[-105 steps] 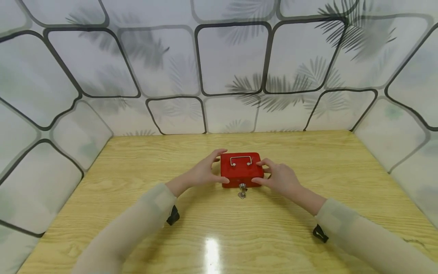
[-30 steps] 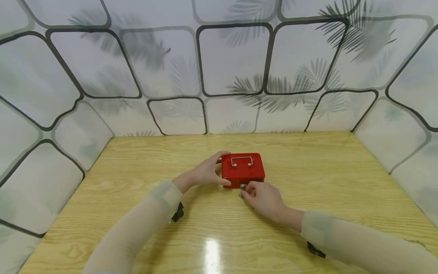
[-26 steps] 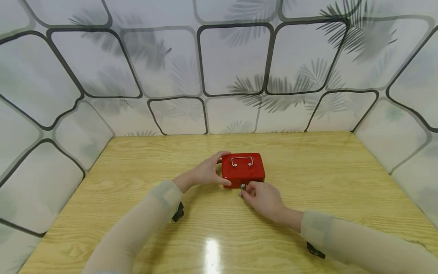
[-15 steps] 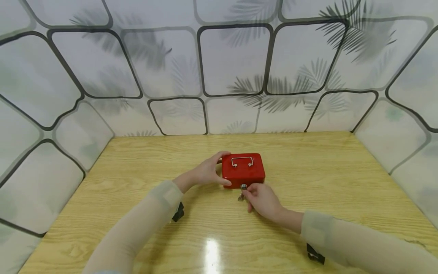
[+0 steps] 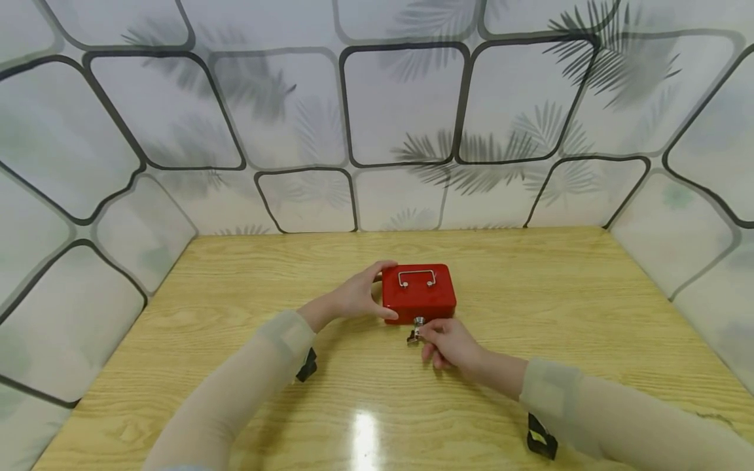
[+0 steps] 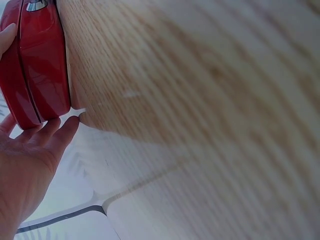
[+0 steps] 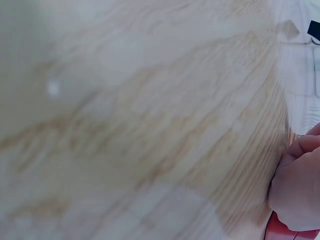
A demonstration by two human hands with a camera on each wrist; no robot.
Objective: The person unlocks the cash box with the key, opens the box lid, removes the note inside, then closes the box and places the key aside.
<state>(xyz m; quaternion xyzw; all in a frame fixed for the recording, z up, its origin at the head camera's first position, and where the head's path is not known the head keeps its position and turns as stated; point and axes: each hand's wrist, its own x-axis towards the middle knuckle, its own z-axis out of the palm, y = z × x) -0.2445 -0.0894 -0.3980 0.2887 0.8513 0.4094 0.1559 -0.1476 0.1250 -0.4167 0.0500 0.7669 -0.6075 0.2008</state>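
Observation:
A small red cash box (image 5: 418,297) stands with its lid down on the wooden table, a wire handle (image 5: 415,272) lying on top. My left hand (image 5: 353,296) grips its left end, thumb on the front face and fingers behind. In the left wrist view, the fingertips touch the end of the red box (image 6: 47,65), and the seam of the lid shows. At the front lock (image 5: 419,321), my right hand (image 5: 453,345) pinches a key between thumb and forefinger. Another key (image 5: 412,338) hangs below it. The right wrist view shows only the back part of that hand (image 7: 297,187).
The wooden table (image 5: 283,275) reaches back to a wall (image 5: 400,104) covered in white cloth with dark outlines and leaf prints. Similar cloth walls close off the left and right sides. Black straps (image 5: 540,437) hang under both sleeves.
My right hand came off the box's right end to the key at the lock. Over the last second its fingers have turned and shifted slightly down. The left hand keeps holding the box.

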